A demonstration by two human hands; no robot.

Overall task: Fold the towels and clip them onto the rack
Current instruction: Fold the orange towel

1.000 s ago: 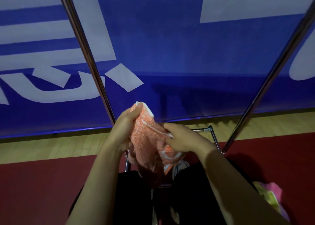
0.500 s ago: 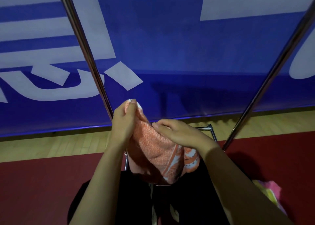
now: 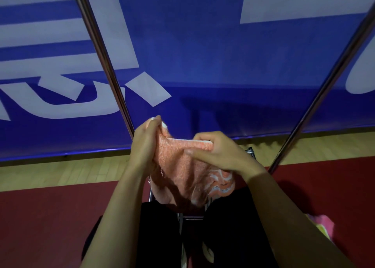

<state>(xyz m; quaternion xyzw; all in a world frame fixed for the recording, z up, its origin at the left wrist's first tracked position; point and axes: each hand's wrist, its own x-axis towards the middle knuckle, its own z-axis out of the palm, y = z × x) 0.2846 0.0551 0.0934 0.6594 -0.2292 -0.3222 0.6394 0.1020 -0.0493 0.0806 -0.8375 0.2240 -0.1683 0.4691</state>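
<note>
- Head view: the left hand (image 3: 144,144) and right hand (image 3: 218,153) each pinch the orange towel (image 3: 182,176), held between the rack's metal poles (image 3: 105,65).
- Below lie a red mat (image 3: 50,217) and wooden floor (image 3: 60,170); a blue banner (image 3: 203,54) stands behind.

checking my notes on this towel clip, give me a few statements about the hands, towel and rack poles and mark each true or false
1. Both hands hold the orange towel. True: the left hand grips its upper corner and the right hand pinches its top edge.
2. The towel is already clipped to a rack pole. False: it hangs between the hands, with no clip in view.
3. A metal pole runs behind the left hand. True.
4. The towel is plain blue. False: it is orange with white markings.
5. A pink and yellow cloth lies on the red floor at lower right. True.
</note>
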